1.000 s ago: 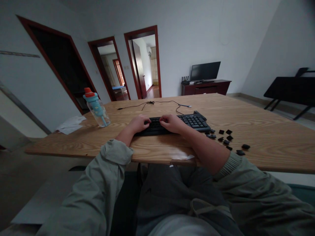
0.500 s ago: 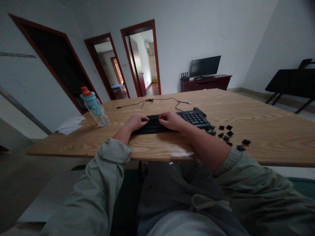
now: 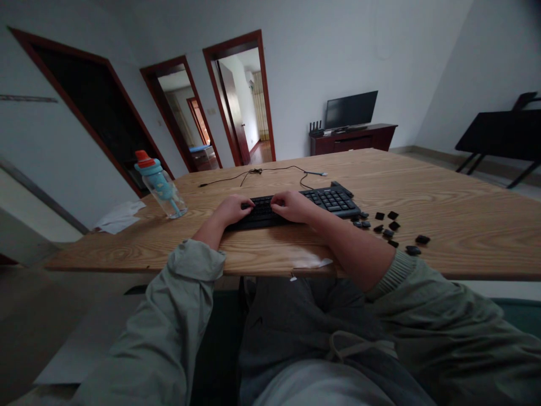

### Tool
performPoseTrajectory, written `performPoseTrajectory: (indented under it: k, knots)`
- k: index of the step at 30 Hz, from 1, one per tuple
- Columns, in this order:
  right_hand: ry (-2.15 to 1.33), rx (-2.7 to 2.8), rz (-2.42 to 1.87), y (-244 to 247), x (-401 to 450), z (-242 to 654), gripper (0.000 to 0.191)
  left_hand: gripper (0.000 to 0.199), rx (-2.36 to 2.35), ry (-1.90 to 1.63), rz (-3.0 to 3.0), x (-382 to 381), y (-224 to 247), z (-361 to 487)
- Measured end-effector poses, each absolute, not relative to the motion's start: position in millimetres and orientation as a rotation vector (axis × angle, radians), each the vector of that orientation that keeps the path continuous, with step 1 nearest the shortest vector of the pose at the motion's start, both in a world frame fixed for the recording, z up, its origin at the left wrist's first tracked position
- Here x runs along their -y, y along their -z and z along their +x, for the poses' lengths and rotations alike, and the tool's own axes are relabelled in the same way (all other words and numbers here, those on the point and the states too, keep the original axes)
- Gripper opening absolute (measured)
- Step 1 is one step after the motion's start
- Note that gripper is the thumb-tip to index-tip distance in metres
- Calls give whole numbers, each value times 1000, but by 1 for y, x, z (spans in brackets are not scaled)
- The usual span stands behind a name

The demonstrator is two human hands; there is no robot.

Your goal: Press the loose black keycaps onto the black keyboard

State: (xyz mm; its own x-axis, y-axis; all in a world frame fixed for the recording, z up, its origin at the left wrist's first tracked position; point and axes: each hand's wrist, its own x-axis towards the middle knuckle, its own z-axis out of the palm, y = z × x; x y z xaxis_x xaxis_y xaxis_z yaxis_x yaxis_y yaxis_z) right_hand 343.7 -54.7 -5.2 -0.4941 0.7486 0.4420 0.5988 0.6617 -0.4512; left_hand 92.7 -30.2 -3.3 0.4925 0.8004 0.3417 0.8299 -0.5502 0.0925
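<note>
A black keyboard (image 3: 333, 201) lies on the wooden table in front of me, its number pad at the right end. My left hand (image 3: 234, 210) rests on the keyboard's left part, thumb and fingers closed at the keys. Near the middle, my right hand (image 3: 289, 206) is bent over the keys with its fingertips pinched together. Whatever sits between the right fingertips is too small to make out. To the right of the keyboard, several loose black keycaps (image 3: 394, 225) are scattered, some turned over. The keyboard's cable (image 3: 255, 171) runs loosely behind it.
On the left stands a clear bottle (image 3: 164, 189) with a blue and red top, beside some white papers (image 3: 120, 217). The wooden table (image 3: 448, 220) has its front edge close to my body. A television (image 3: 351, 110) stands on a cabinet by the far wall.
The view has shifted very slightly. Both hands stay at the same places on the keyboard, and the loose keycaps lie as before.
</note>
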Motion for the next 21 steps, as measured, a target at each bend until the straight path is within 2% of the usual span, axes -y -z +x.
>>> performPoseTrajectory:
  k: [21]
  knots:
    - [-329,2276,-1065,4,58,344,19,23,1508,538,-2609,37,-4,98]
